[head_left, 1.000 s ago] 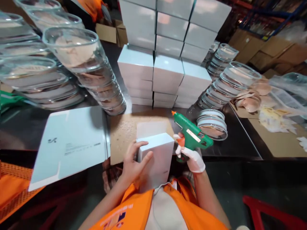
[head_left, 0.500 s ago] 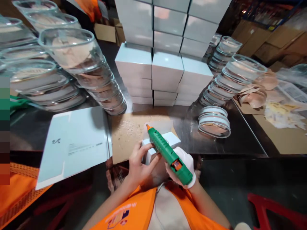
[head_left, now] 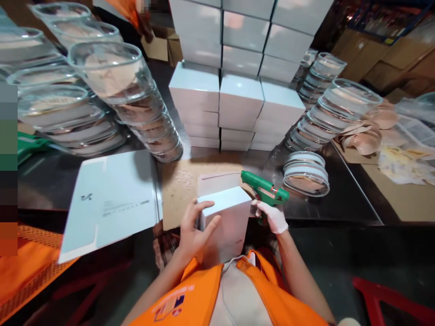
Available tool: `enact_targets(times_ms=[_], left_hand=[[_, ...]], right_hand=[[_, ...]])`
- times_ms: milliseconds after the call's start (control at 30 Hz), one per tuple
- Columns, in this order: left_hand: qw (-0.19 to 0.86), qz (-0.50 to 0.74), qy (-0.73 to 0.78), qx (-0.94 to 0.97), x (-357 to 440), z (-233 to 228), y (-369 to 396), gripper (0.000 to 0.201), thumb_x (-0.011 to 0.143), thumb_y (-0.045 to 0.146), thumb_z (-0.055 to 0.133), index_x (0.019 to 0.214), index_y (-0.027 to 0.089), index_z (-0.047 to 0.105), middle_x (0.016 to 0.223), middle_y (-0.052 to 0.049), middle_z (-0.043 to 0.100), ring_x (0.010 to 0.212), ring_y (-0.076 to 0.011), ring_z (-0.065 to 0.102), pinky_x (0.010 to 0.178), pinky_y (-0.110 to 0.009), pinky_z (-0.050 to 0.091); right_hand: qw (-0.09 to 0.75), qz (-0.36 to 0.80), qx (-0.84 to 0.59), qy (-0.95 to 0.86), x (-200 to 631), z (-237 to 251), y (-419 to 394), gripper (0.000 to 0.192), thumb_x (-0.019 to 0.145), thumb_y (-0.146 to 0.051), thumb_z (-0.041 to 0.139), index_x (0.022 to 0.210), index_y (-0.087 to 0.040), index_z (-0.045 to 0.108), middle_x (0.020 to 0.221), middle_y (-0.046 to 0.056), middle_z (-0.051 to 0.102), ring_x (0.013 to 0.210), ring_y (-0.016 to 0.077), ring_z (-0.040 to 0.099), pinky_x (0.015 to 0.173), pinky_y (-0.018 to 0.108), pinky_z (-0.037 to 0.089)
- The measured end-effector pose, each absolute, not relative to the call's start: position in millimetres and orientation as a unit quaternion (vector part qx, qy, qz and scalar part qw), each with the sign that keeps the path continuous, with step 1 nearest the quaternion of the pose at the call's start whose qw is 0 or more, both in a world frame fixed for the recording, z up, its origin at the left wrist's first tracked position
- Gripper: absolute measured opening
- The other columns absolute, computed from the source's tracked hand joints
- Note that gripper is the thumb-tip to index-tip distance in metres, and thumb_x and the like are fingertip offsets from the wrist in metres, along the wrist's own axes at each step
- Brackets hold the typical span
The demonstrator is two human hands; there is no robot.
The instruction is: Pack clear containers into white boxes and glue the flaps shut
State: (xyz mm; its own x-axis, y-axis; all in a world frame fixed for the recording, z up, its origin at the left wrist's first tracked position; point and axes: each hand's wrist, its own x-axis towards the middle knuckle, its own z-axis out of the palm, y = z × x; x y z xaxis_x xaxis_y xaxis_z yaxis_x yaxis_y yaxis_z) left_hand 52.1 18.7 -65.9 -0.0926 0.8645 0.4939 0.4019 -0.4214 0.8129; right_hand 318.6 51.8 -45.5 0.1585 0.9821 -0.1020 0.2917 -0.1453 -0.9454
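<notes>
while gripping: white box, left hand; glue gun, right hand

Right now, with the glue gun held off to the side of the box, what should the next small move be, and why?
Probably press the open flap down. The left hand steadies the white box, while the gloved right hand holds the green glue gun clear of it.
</notes>
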Motion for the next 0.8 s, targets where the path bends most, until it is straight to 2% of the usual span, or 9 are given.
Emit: enact_targets(times_ms=[100,167,233,333,433,533,633,733,800], left_hand=[[0.234,0.556,0.502,0.619,48.4,-68.1,18.9,0.027,0.092,0.044,0.076,0.112,0.025,0.072,0.111,-0.006,0.072,0.119,-0.0263,0.064,0.106,-0.04,0.05],[0.243,0.567,0.5,0.608,45.9,-67.3,18.9,0.026,0.092,0.044,0.076,0.11,0.026,0.073,0.111,-0.006,0.072,0.12,-0.0265,0.064,0.106,-0.04,0.05],[0.249,0.576,0.486,0.608,44.3,-65.6,19.7,0.026,0.092,0.044,0.076,0.11,0.026,0.073,0.111,-0.006,0.072,0.118,-0.0258,0.065,0.104,-0.039,0.051],[0.268,0.58,0.458,0.618,44.6,-62.7,23.0,0.03,0.091,0.049,0.076,0.109,0.025,0.073,0.112,-0.008,0.072,0.113,-0.0255,0.067,0.098,-0.038,0.055],[0.293,0.574,0.432,0.631,47.7,-61.1,26.8,0.036,0.089,0.056,0.075,0.105,0.024,0.073,0.106,-0.008,0.072,0.11,-0.0267,0.069,0.096,-0.039,0.056],[0.308,0.576,0.429,0.624,52.2,-61.7,29.9,0.04,0.088,0.061,0.075,0.1,0.023,0.071,0.115,-0.012,0.071,0.121,-0.031,0.067,0.101,-0.043,0.055],[0.333,0.616,0.432,0.569,56.0,-64.5,34.0,0.047,0.088,0.062,0.074,0.113,0.025,0.062,0.124,-0.014,0.068,0.125,-0.033,0.068,0.103,-0.047,0.055],[0.38,0.659,0.381,0.525,54.9,-68.3,38.0,0.06,0.09,0.057,0.075,0.135,0.035,0.043,0.116,-0.007,0.069,0.115,-0.0294,0.073,0.101,-0.05,0.058],[0.4,0.648,0.368,0.534,51.0,-70.4,38.4,0.049,0.09,0.054,0.076,0.127,0.035,0.05,0.114,-0.006,0.068,0.115,-0.0285,0.071,0.101,-0.051,0.058]], right_hand=[[0.384,0.462,-0.644,-0.474,321.4,-44.3,74.5,0.061,0.085,-0.074,0.058,0.068,-0.018,0.074,0.053,0.007,0.067,0.045,0.0197,0.062,0.043,0.03,0.047],[0.368,0.458,-0.662,-0.466,330.1,-35.7,83.2,0.06,0.081,-0.073,0.068,0.053,-0.02,0.065,0.046,0.007,0.062,0.045,0.0203,0.061,0.042,0.03,0.045],[0.373,0.411,-0.694,-0.459,337.7,-21.6,86.1,0.054,0.074,-0.066,0.08,0.049,-0.022,0.061,0.045,0.004,0.059,0.05,0.0196,0.062,0.047,0.028,0.045],[0.442,0.36,-0.68,-0.462,330.6,1.1,84.7,0.036,0.072,-0.056,0.085,0.077,-0.022,0.077,0.074,0.004,0.077,0.075,0.0208,0.072,0.066,0.028,0.054],[0.443,0.51,-0.55,-0.491,304.2,11.6,85.6,0.049,0.068,-0.051,0.09,0.105,-0.02,0.08,0.106,0.007,0.082,0.097,0.0245,0.075,0.086,0.034,0.059],[0.423,0.616,-0.474,-0.467,286.3,7.0,88.4,0.057,0.062,-0.048,0.095,0.108,-0.019,0.078,0.103,0.006,0.082,0.097,0.0253,0.076,0.093,0.039,0.06],[0.443,0.587,-0.445,-0.511,293.0,-0.3,84.5,0.06,0.07,-0.065,0.09,0.109,-0.021,0.078,0.112,0.008,0.08,0.107,0.0255,0.075,0.101,0.042,0.058],[0.379,0.536,-0.358,-0.664,310.7,-0.2,75.5,0.078,0.075,-0.088,0.071,0.116,-0.022,0.079,0.139,0.016,0.071,0.131,0.031,0.066,0.114,0.05,0.05],[0.344,0.483,-0.322,-0.738,317.0,2.2,70.0,0.08,0.076,-0.086,0.072,0.126,-0.024,0.076,0.148,0.018,0.065,0.139,0.0328,0.061,0.118,0.053,0.045]])
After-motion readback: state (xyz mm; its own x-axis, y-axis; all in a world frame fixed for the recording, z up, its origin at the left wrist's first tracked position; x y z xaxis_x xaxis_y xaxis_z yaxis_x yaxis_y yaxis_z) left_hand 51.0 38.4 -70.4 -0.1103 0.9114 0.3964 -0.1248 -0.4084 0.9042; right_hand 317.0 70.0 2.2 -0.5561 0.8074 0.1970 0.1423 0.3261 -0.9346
